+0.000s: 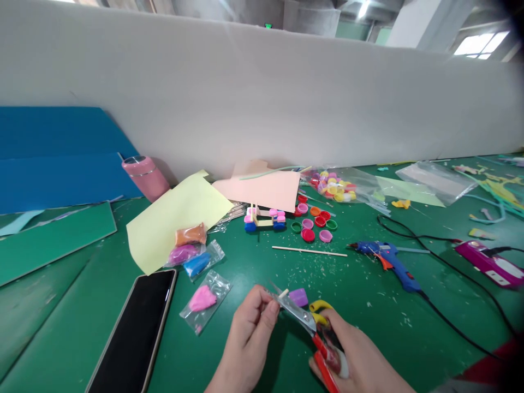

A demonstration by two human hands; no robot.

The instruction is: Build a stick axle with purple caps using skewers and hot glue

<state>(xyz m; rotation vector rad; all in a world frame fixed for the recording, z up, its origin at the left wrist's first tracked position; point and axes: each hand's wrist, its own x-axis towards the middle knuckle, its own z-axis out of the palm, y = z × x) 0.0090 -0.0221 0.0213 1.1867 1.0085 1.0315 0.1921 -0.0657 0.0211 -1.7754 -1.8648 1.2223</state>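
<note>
My left hand (250,332) pinches a short pale stick (284,293) between thumb and fingertips; part of it is hidden by the fingers. Across that stick lie the metal blades of the scissors (301,315), which have red and yellow on the handles. My right hand (354,349) is wrapped round those handles. Just behind the blades sits a purple piece (298,297) on the green table. Farther back stands a small wheeled stick model (265,218) with pink and blue parts. A long thin stick (309,251) lies in front of it.
A blue glue gun (387,259) with its cord lies to the right, near a magenta device (489,262). Loose coloured caps (320,221) are scattered mid-table. At left are a phone (133,333), bagged clay (203,299), yellow paper (176,218) and a pink bottle (146,177).
</note>
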